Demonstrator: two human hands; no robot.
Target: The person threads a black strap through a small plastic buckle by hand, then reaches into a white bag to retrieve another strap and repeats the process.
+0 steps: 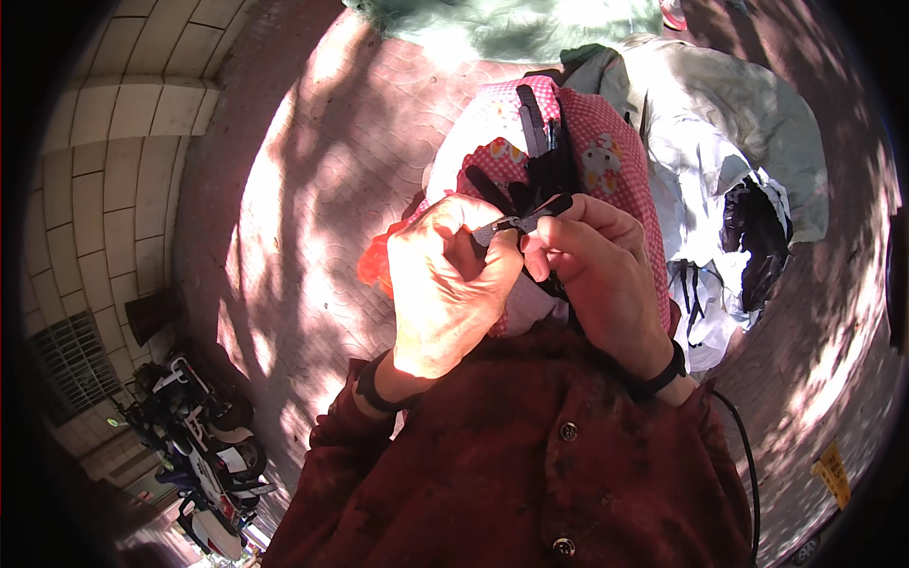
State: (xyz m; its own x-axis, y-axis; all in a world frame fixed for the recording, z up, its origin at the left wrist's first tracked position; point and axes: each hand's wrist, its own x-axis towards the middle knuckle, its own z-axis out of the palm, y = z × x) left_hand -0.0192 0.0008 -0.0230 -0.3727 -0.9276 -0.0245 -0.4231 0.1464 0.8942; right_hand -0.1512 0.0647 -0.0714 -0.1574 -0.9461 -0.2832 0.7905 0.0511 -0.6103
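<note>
Close together over my lap, both hands pinch a small grey and black strap piece (512,224) with a bit of metal at its middle. My left hand (445,289) grips the grey end between thumb and fingers. The black end sits in the fingertips of my right hand (606,270); its fingers are closed. Just beyond them, several black straps (549,175) lie on a pink dotted cloth (615,118) with rabbit prints, which covers my lap. What the straps belong to cannot be made out. Some orange-red material (376,260) shows beside my left hand.
At my right stands a crumpled white bag (696,180) with dark items (753,237) inside. A pale green sheet (502,28) lies at the far side. A tiled wall (104,189) and a parked motorbike (204,454) are on the left. Patterned paving (350,151) is below.
</note>
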